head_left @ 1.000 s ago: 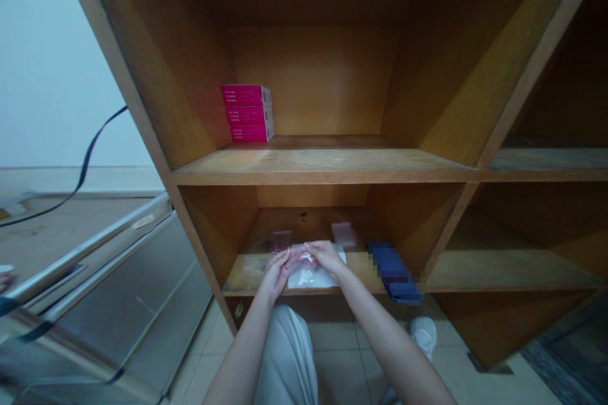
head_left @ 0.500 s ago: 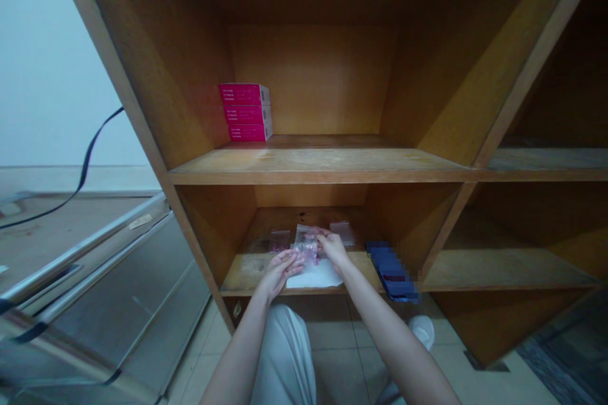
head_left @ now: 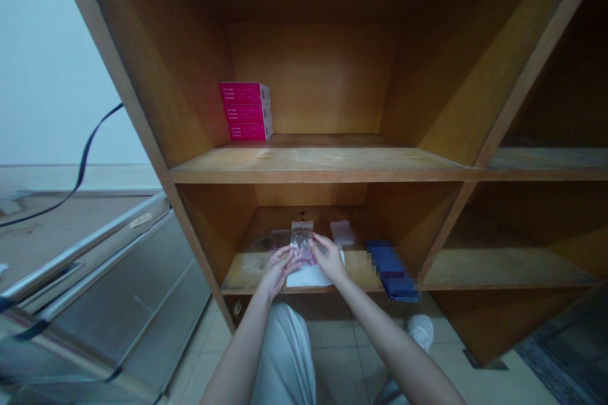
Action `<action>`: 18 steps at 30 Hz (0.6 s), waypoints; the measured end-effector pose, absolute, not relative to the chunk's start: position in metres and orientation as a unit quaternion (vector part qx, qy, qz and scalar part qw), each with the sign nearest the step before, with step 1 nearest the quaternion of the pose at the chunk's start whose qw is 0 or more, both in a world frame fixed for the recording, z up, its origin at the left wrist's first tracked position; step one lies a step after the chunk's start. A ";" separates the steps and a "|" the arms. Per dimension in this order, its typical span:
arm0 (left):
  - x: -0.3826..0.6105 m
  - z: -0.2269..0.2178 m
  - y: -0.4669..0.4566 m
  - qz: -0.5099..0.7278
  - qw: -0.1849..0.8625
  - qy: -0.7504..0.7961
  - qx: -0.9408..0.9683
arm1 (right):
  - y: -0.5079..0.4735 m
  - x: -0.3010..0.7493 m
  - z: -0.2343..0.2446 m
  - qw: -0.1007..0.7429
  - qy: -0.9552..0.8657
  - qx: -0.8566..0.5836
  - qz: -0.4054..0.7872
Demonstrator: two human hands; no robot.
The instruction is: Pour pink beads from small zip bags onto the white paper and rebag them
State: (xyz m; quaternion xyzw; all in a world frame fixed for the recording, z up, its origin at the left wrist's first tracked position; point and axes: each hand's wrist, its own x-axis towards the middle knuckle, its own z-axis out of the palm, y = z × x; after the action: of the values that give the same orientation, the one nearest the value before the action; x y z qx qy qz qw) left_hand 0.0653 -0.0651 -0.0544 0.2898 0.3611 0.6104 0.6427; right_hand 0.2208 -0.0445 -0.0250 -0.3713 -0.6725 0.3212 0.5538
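Clear plastic is what the hands are busy with: a small clear plastic bag with pink bits inside stands up between them, just above a white sheet of paper on the lower wooden shelf. The pink bits are too small to name. The left hand is half open, with its fingers curled at the low left side of the bag. The right hand is half open too, with its fingertips on the bag's right side. I cannot tell if either hand has a firm hold or is only touching.

The bag is thin and slippery, so it could slide out of the fingers and drop onto the paper. If its top is open, which I cannot tell, the pink bits could spill and roll away. Two more small plastic bags lie close by, one on each side behind the hands, and a quick move could push them out of place. A blue thing, too blurred to name, sits at the shelf's front edge near the right hand. A bump from the right arm could knock it down to the tile floor
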 end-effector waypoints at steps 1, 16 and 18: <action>0.065 -0.054 -0.065 0.612 0.641 0.361 0.289 | -0.044 0.221 -0.025 0.552 -0.676 -0.370 0.319; 0.066 -0.056 -0.065 0.613 0.641 0.356 0.294 | -0.040 0.214 -0.033 0.554 -0.633 -0.352 0.409; 0.066 -0.055 -0.065 0.614 0.641 0.356 0.293 | -0.043 0.213 -0.034 0.549 -0.639 -0.346 0.413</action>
State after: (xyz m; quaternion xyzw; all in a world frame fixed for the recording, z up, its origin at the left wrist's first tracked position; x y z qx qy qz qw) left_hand 0.0656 -0.0647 -0.0554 0.2928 0.3562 0.6141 0.6405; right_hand 0.2129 -0.0428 -0.0339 -0.3460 -0.6388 0.4130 0.5492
